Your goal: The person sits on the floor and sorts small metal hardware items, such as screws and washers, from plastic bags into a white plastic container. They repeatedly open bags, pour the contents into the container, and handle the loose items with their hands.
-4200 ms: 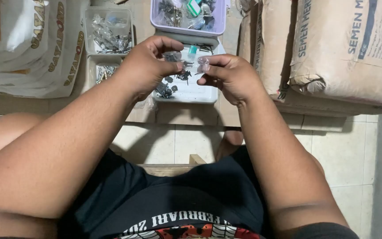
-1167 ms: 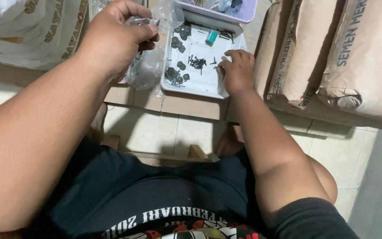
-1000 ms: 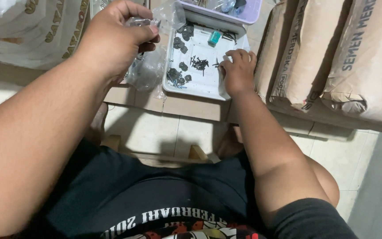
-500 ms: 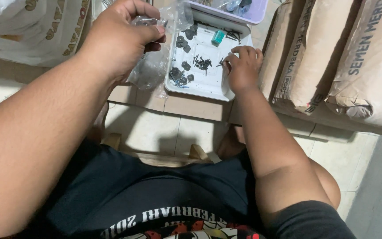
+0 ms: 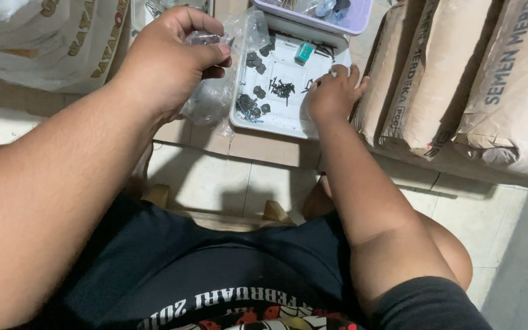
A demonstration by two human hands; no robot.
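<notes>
Left hand [image 5: 169, 58] pinches a clear crumpled plastic bag [image 5: 212, 91] beside the white rectangular plastic tray [image 5: 276, 119]; right hand [image 5: 332, 91] fingertips narrowly pick small dark screws [image 5: 282, 88] inside it.

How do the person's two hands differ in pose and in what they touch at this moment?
The left hand is raised and closed around a clear plastic bag; the right hand is low, fingers spread over the white tray. The left hand grips the bag; the right hand holds nothing whole and only reaches among the small dark screws. Both are bare.
</notes>
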